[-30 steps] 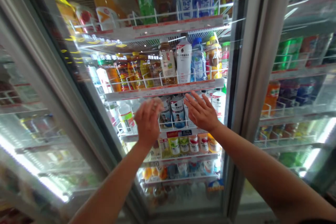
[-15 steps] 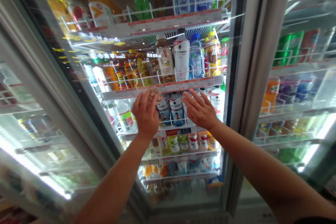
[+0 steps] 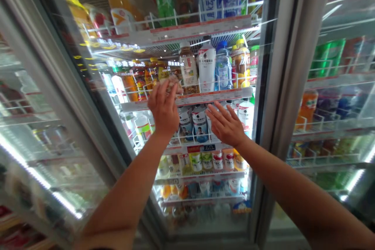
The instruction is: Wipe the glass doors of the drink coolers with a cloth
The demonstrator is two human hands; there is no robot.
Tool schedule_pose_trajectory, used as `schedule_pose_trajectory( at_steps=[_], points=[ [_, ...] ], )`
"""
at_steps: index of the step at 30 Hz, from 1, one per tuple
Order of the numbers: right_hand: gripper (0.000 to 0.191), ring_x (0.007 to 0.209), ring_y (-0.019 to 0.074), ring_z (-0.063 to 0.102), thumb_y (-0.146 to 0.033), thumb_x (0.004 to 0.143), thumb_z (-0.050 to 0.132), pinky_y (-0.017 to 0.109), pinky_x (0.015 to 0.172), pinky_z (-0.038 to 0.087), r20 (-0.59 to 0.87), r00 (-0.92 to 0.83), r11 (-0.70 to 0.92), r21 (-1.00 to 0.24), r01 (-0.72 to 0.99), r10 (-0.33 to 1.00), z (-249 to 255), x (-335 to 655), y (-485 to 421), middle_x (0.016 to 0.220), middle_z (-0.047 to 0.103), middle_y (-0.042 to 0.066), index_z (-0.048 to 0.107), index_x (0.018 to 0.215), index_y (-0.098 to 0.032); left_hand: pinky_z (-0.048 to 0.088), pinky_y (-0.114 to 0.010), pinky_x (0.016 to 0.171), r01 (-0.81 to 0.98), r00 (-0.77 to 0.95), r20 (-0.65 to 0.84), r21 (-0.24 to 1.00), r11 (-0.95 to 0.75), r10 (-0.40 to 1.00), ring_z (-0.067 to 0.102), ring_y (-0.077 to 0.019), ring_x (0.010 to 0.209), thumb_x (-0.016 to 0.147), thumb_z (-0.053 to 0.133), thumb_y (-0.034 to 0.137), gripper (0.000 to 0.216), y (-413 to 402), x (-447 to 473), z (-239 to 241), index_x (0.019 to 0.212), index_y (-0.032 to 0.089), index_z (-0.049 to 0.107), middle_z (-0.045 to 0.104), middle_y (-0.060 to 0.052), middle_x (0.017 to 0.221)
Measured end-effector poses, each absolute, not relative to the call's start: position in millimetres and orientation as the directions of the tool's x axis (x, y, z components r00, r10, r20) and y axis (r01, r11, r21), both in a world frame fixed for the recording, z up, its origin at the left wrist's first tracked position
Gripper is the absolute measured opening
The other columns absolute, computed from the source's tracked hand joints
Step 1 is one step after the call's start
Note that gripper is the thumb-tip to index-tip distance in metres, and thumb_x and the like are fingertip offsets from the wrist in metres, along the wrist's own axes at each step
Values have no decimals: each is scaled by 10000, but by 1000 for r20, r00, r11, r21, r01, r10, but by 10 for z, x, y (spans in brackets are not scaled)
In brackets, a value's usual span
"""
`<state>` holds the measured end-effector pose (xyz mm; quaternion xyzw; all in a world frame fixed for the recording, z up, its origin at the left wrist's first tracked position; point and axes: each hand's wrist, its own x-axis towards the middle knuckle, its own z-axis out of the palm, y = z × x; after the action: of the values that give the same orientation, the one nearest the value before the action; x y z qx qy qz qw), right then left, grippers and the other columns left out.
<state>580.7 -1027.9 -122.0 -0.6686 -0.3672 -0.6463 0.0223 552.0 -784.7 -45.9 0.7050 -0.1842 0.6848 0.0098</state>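
My left hand (image 3: 164, 107) presses a crumpled, brownish-pink cloth (image 3: 175, 85) against the glass door (image 3: 202, 222) of a drinks fridge. Its fingers curl over the cloth and hide part of it. To the right, my right hand (image 3: 227, 125) lies flat with its fingers stretched out, seemingly touching the glass and holding nothing. Behind the pane, a white-labelled bottle (image 3: 206, 68) and a brown drink bottle (image 3: 189, 68) stand on the shelf just above the hands. Blue-and-white bottles (image 3: 200, 125) show between the two hands.
Silver door frames (image 3: 288, 97) run down both sides of the pane. Neighbouring fridge sections hold more drinks, such as orange bottles (image 3: 307, 105) on the right. A white shelf edge with price labels (image 3: 216, 95) crosses behind the glass. Reflections lie over the upper left.
My left hand has slid the cloth upward on the glass, from the shelf edge to over the bottles above it. My right hand stays nearly in place. The view has shifted slightly.
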Motion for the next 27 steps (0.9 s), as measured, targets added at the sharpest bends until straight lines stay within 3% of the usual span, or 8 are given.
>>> schedule_pose_trajectory(
  at_steps=[5,7,11,14,17,19,21,27],
  points=[
    [645,1540,230,268,-207,965,535,463,1311,178,877,-134,-738,462,492,461,-1201,5797,-10266,1550,480,70,330,1573,-145,329,-386,1194,-358,42,762,-592,-722,-646,425,-197,1434,961,511,110,430,-8082,5390,-1148,1348,268,613,643,-16,1375],
    [652,1540,228,269,-215,968,528,467,1309,188,876,-126,-735,463,495,467,-1194,5794,-10271,1552,478,67,314,1580,-150,326,-406,1199,-334,41,816,-532,-778,-576,424,-209,1435,964,506,110,448,-7939,5393,-1033,1380,252,590,624,-42,1402],
    [683,1533,221,287,-229,977,512,460,1306,205,880,-105,-733,447,513,463,-1200,5801,-10283,1568,457,51,248,1605,-184,317,-476,1214,-250,-33,972,-233,-940,-232,384,-244,1463,1008,421,156,480,-7546,5461,-508,1478,207,504,489,-120,1526],
    [708,1527,219,305,-228,981,505,465,1302,215,885,-78,-729,425,537,459,-1214,5809,-10282,1589,424,40,197,1619,-218,313,-487,1219,-221,-42,985,-171,-960,-166,358,-246,1478,1008,414,155,498,-7508,5452,-676,1500,202,476,460,-129,1546],
    [721,1525,212,310,-214,981,498,464,1300,219,892,-83,-725,412,551,444,-1221,5809,-10279,1582,436,40,171,1623,-227,314,-443,1220,-249,25,929,-353,-902,-370,336,-228,1499,976,467,132,524,-7634,5352,-1370,1485,255,496,526,-83,1508],
    [717,1528,214,301,-212,982,495,466,1297,223,890,-87,-723,417,551,447,-1219,5805,-10280,1579,439,48,175,1623,-215,316,-359,1224,-366,76,716,-627,-687,-694,414,-165,1452,970,483,128,514,-7654,5284,-1761,1450,305,530,580,-24,1463],
    [711,1533,223,288,-218,980,502,470,1299,216,884,-95,-722,432,541,458,-1218,5803,-10282,1579,436,59,192,1619,-192,316,-334,1224,-425,86,603,-698,-576,-793,464,-144,1414,969,486,110,487,-7570,5257,-1858,1395,328,580,623,9,1414],
    [708,1525,226,310,-213,981,494,483,1295,224,888,-55,-720,406,563,457,-1236,5820,-10289,1599,408,46,191,1621,-235,328,-472,1215,-203,29,962,-259,-944,-270,361,-252,1482,984,467,116,540,-7165,5349,-1050,1509,243,467,491,-122,1522]
  ],
)
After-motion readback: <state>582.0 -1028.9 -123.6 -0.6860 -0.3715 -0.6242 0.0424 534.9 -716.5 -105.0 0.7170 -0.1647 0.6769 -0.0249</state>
